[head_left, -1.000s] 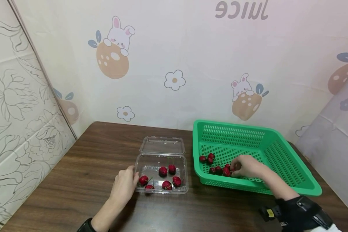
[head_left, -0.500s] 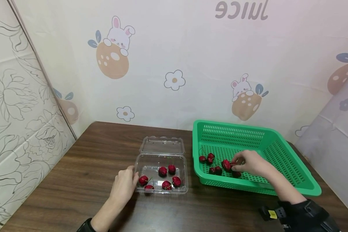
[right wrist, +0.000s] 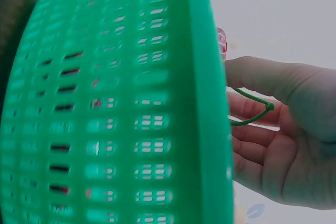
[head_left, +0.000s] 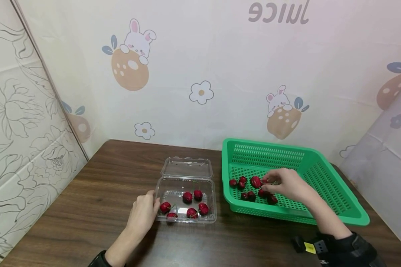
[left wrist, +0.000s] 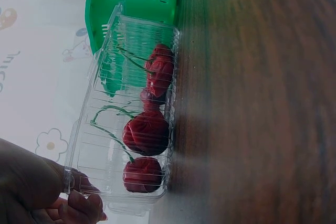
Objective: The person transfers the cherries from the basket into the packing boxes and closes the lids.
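My right hand (head_left: 285, 184) pinches a cherry (head_left: 256, 181) by its stem over the green basket (head_left: 334, 200). In the right wrist view the green stem (right wrist: 257, 114) shows between thumb and fingers, while the basket wall hides most of the fruit. Several other cherries (head_left: 251, 196) lie on the basket floor just below. My left hand (head_left: 142, 211) grips the left rim of a clear plastic clamshell box (head_left: 202, 221); its fingers curl at that edge in the left wrist view. Inside the box sit several red cherries (left wrist: 146, 132) with green stems. Its lid (head_left: 187, 167) lies folded back.
A dark wooden table (head_left: 127, 167) carries both the box and the basket, which stand side by side with a narrow gap. Behind the table rises a wall covering (head_left: 173, 111) printed with rabbits and flowers. Another patterned panel (head_left: 30, 148) borders the left side.
My right hand has lifted a cherry from the pile in the basket, raising it slightly up and to the left. The left hand and the box have stayed in place.
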A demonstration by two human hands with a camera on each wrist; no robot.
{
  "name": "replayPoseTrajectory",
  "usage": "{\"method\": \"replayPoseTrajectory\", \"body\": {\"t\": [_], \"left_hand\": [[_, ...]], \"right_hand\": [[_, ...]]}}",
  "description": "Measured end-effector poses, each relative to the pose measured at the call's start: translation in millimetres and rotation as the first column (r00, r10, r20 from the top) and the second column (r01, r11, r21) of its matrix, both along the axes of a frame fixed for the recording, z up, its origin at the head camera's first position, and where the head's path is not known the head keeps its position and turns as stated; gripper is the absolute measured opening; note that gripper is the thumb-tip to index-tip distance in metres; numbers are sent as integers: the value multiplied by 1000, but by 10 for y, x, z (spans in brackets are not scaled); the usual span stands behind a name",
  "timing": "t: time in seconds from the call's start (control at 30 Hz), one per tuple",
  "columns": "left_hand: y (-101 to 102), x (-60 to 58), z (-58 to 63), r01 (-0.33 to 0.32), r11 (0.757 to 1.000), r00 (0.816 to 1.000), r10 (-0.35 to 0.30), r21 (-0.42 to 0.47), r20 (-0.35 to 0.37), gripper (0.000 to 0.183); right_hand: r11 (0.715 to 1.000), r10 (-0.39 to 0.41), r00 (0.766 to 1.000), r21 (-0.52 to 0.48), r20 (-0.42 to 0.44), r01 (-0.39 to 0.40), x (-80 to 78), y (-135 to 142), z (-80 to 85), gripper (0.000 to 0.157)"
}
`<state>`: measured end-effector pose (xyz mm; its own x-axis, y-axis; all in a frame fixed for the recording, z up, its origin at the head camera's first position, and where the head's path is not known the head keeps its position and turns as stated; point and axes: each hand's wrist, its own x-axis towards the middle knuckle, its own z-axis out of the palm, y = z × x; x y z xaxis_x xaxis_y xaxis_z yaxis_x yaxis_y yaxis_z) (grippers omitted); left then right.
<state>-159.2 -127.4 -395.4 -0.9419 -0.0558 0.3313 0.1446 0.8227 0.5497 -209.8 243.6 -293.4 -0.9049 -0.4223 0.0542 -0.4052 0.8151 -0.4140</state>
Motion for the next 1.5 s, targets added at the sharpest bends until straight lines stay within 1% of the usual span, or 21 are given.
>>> {"method": "replayPoseTrajectory", "body": {"t": [0.33,0.63,0.87,1.13,1.4,1.5], "left_hand": [[-1,-11,6,2,1000,1000,-2,-4,-17,9],[18,-28,0,2,1000,1000,-2,0,6,10],[14,-21,9,5,1000,1000,-5,-1,-5,10],[12,-12,10,-1,1000,1000,1,-1,1,10],[6,-1,0,-4,1000,1000,4,1,0,10],[4,1,-4,-2,1000,1000,2,3,-5,10]], "right_hand": [[999,-6,998,-52,-55,3,71,-214,115,23],[995,16,998,-97,-63,-22,90,-419,149,20],[990,46,997,-133,-66,-55,94,-624,173,17],[986,63,997,-155,-45,-70,82,-846,152,15],[983,68,996,-165,-56,-76,85,-1119,115,16],[980,87,995,-175,-44,-93,85,-1218,90,15]]}}
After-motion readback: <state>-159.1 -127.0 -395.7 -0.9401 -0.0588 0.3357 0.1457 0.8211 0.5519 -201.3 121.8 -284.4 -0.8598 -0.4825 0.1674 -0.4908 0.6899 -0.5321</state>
